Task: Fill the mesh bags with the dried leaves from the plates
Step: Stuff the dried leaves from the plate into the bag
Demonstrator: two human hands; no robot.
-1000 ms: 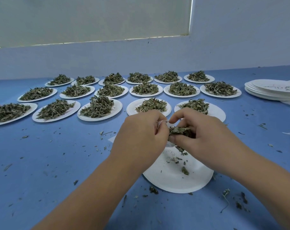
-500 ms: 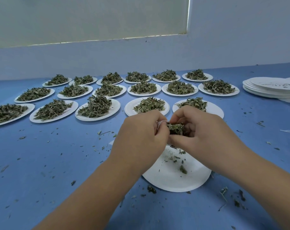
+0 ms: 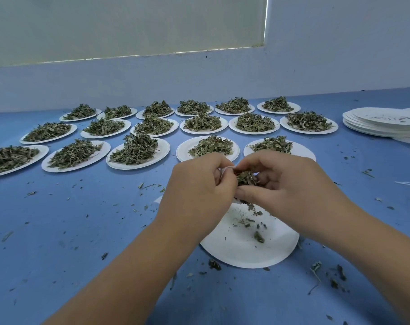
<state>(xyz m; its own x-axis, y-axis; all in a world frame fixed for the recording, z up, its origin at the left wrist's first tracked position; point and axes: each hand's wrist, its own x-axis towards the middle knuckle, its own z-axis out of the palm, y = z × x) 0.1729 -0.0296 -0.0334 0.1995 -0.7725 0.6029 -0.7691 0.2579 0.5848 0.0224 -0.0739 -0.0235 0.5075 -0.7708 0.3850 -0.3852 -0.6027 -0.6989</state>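
Over the near plate [image 3: 246, 249], left hand [image 3: 199, 186] is pinching the mesh bag [image 3: 225, 171] rim; right hand [image 3: 290, 188] is gripping dried leaves [image 3: 245, 178] at its mouth. Risk: too big a wad w/ a narrow opening, so bits are dropping onto the bench [image 3: 82, 231].

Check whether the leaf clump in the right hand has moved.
Yes: leaf clump has shifted slightly left, toward the mesh bag, against the near plate.

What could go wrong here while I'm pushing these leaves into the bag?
The leaves in the right hand may crumble and fall past the plate; crumbs already litter the table. The left hand pinches the mostly hidden bag by its edge, so its mouth might slip shut.
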